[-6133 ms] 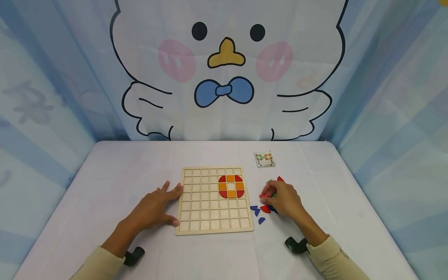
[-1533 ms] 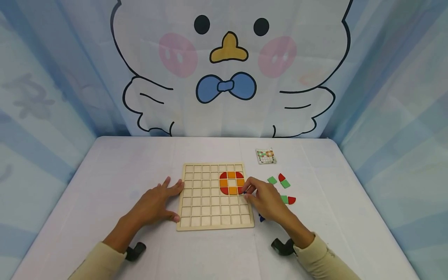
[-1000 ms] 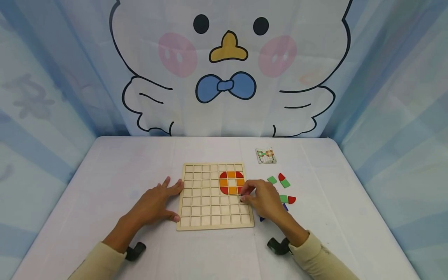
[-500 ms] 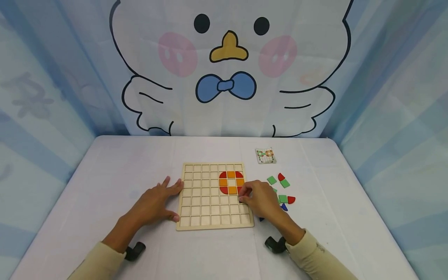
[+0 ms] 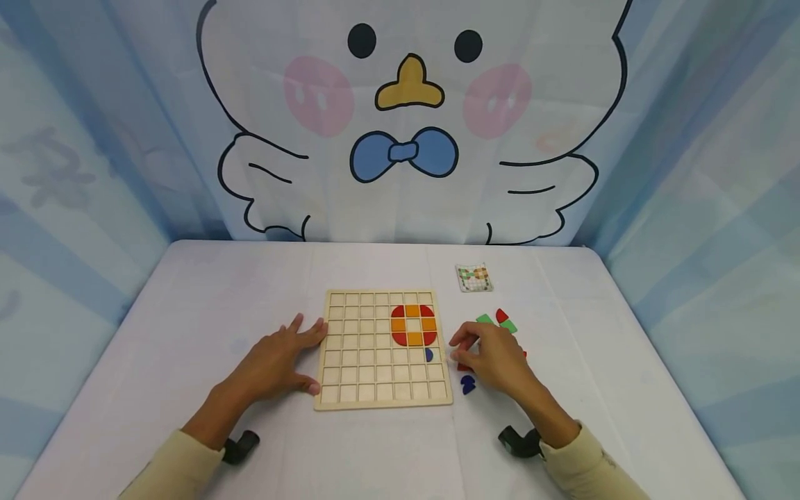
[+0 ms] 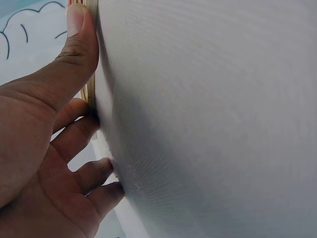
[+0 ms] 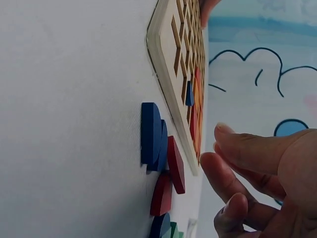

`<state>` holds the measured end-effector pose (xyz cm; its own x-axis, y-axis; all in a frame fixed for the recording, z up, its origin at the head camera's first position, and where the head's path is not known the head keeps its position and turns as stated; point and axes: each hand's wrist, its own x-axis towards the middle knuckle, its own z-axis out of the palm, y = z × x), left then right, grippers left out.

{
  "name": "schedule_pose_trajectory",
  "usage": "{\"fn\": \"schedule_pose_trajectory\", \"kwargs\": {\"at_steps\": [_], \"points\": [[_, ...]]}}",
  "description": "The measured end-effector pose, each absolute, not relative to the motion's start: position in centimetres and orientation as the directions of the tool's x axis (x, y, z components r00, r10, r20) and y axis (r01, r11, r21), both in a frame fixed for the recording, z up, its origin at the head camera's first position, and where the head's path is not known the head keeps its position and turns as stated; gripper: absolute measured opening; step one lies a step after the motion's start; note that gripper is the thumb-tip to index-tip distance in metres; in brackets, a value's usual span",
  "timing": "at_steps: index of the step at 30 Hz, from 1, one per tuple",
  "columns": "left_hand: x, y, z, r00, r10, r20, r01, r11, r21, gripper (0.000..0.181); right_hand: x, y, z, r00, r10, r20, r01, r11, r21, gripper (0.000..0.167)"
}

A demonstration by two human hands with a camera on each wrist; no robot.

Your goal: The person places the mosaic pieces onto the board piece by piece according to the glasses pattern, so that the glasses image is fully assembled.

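Observation:
A wooden grid board (image 5: 369, 397) lies flat on the table. Spread along its left edge, my left hand (image 5: 271, 364) touches it with thumb and fingers; the left wrist view shows the thumb (image 6: 79, 39) against the board's side. Red corner pieces and orange squares (image 5: 414, 339) form a ring at the board's upper right. Just below the ring sits one blue half-round piece (image 5: 428, 355). My right hand (image 5: 496, 360) hovers right of the board, thumb and index finger apart and nothing between them. Beneath it lie two blue half-rounds (image 5: 468, 384) and a red piece (image 7: 176, 166).
Green squares (image 5: 509, 326) and a red quarter-round (image 5: 502, 316) lie beyond my right hand, which hides part of the pile. A small pattern card (image 5: 474, 278) is farther back. A printed curtain (image 5: 400, 215) stands behind the table.
My right hand carried a blue half-round onto the board, let it go in a cell below the ring, then drew back right over the loose pieces. The left hand stayed put.

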<state>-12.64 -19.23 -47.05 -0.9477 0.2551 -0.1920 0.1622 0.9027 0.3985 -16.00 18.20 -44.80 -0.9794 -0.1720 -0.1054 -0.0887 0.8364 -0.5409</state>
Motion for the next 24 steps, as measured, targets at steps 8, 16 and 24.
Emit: {"fn": "schedule_pose_trajectory", "kwargs": {"at_steps": [8,16,24], "points": [[-12.5,-19.1,-46.7,-0.945,0.261,-0.195,0.167,0.902,0.399,0.115,-14.9,20.4,-44.7,-0.969,-0.213,-0.129,-0.117,0.848,-0.517,0.014],[-12.6,-19.2,-46.6,-0.946,0.262,-0.190,0.172,0.903,0.393,0.115,-14.1,20.9,-44.9,-0.951,-0.244,-0.191,-0.130,0.873,-0.470,0.021],[-12.6,-19.2,-46.8,-0.945,0.255,-0.203,0.160,0.905,0.395,0.116,-13.9,20.5,-45.3,-0.948,-0.256,-0.191,-0.144,0.875,-0.462,0.025]]}}
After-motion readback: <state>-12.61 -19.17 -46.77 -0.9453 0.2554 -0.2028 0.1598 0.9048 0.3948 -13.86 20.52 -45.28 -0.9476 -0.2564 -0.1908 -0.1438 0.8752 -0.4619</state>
